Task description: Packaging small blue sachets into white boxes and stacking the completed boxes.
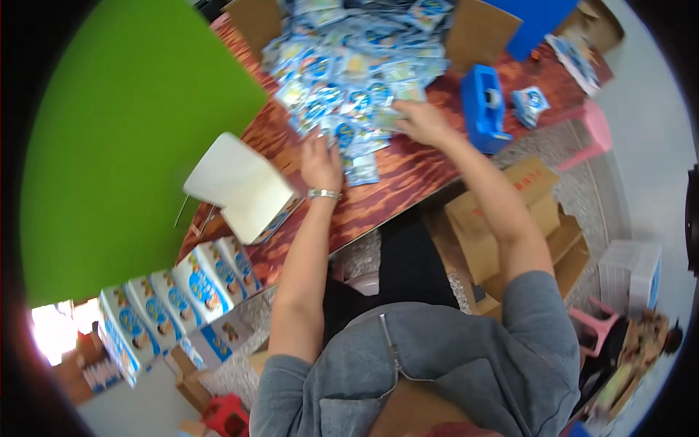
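Sachets [357, 73]: blue-and-white, a large loose heap on the tabletop [408, 171], directly ahead of both hands. Left hand [321, 164]: palm down, fingers spread flat on the heap's near edge; whether it grips any sachet cannot be told. Right hand [421, 120]: likewise flat on the heap, grasp unclear. Open white box [240, 188]: left of the left hand, contents hidden. Blue tape dispenser [484, 102]: right of the right hand. Filled printed boxes [186, 288]: lined up nearer, left. Judged progress: several boxes done, most sachets unsorted.
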Tool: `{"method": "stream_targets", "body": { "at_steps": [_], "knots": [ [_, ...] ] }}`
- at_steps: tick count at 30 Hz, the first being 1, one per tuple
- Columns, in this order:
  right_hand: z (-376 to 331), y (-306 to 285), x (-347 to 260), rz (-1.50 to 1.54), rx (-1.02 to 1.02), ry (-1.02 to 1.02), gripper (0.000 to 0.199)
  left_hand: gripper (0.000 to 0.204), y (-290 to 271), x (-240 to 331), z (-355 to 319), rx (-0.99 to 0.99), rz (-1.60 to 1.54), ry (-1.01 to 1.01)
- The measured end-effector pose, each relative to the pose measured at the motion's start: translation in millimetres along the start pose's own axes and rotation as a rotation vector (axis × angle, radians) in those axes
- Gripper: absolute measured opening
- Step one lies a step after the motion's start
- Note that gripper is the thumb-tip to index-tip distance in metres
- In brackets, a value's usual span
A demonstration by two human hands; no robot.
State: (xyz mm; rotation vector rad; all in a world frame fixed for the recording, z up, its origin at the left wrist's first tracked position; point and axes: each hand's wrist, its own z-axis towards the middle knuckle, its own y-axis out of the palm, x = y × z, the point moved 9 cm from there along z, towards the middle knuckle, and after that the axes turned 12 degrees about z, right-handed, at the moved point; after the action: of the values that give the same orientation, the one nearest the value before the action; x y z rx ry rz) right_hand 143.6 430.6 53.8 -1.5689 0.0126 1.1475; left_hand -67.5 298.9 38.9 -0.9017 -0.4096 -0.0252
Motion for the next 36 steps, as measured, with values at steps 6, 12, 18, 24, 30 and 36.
{"method": "stream_targets", "body": {
  "at_steps": [6,12,18,24,30,36],
  "knots": [
    [-14.1,47.6,-25.2,-0.018,-0.426,-0.04,0.038,0.022,-32.1,8.0,-20.0,0.038,0.066,0.139],
    [-80.4,-150.3,10.2,-0.158,0.769,-0.148,0.039,0.023,-35.3,-10.4,-44.4,-0.263,-0.233,-0.127],
    [-195.5,-264.6,262.6,-0.156,1.029,1.083,0.084,0.023,-47.3,-16.0,-70.6,-0.265,-0.268,-0.146],
    [-173.1,-203.6,281.6,-0.052,0.83,1.091,0.111,0.024,-51.6,-22.3,-76.5,-0.303,-0.172,-0.184],
    [-223.1,-208.9,201.5,-0.135,0.854,0.522,0.103,0.026,-42.5,-27.5,-81.5,-0.343,-0.285,-0.217],
    [-456.3,-144.9,165.9,0.245,1.173,0.67,0.071,0.021,-31.8,-36.9,-97.7,-0.419,-0.439,-0.268]
  ]
}}
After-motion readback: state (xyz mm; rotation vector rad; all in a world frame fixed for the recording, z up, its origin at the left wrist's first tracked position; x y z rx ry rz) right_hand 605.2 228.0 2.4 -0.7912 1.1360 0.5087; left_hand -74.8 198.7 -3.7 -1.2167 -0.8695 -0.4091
